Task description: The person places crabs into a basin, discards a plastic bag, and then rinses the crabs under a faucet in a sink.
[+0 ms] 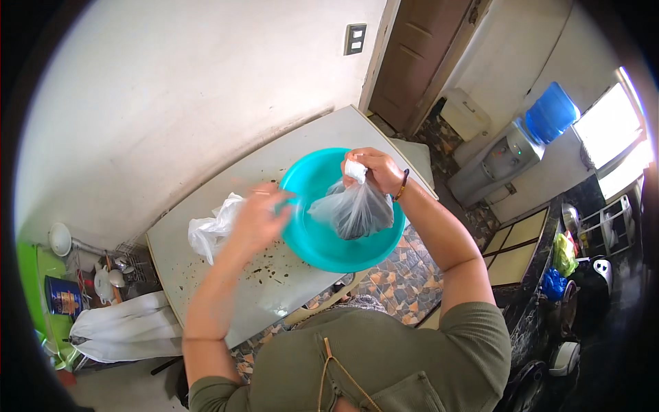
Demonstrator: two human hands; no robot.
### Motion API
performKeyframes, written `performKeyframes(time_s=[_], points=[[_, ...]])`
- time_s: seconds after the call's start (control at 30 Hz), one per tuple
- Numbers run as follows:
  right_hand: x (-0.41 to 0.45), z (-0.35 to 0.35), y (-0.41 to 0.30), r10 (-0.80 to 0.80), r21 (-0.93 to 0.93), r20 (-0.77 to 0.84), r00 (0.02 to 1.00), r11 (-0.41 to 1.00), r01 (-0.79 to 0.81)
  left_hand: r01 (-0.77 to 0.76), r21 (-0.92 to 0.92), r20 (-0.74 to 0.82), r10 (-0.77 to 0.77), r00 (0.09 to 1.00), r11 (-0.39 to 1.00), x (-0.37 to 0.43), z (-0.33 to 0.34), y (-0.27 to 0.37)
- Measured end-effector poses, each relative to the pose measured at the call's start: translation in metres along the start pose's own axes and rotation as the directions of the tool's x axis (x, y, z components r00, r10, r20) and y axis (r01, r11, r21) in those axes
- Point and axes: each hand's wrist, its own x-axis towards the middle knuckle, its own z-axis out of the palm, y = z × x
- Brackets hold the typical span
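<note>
My right hand point(371, 167) grips the gathered neck of a translucent plastic bag point(358, 208) with dark contents. The bag hangs over a turquoise plastic basin point(344, 256), which stands on a white table point(304, 135). My left hand point(261, 211) is blurred, at the basin's left rim, its fingers apart and nothing seen in them. Close behind it, a crumpled white plastic bag point(208, 234) lies on the table. Dark crumbs point(267, 268) are scattered on the tabletop left of the basin. What the held bag contains cannot be made out.
A wall runs along the table's far edge. At the left stand a rack with utensils, a blue container point(64, 296) and a white cloth point(131, 327). A water dispenser point(502, 157) stands at the right, near a dark counter point(535, 314) with bags and cookware. A chair touches the near side.
</note>
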Motion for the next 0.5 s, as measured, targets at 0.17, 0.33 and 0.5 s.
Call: performKeyframes(time_s=[0.17, 0.33, 0.5], points=[[0.002, -0.019, 0.009, -0.025, 0.033, 0.091, 0.996, 0.999, 0.022, -0.297, 0.252, -0.011, 0.309, 0.951, 0.921, 0.030, 0.103, 0.011], [-0.022, -0.041, 0.017, -0.326, -0.728, -0.174, 0.929, 0.678, 0.102, 0.300, -0.195, 0.169, -0.269, 0.948, 0.934, 0.043, 0.093, -0.007], [-0.059, 0.019, 0.019, -0.139, -0.758, -0.306, 0.942, 0.634, -0.153, 0.244, -0.360, 0.042, -0.246, 0.968, 0.901, 0.055, 0.102, 0.013]])
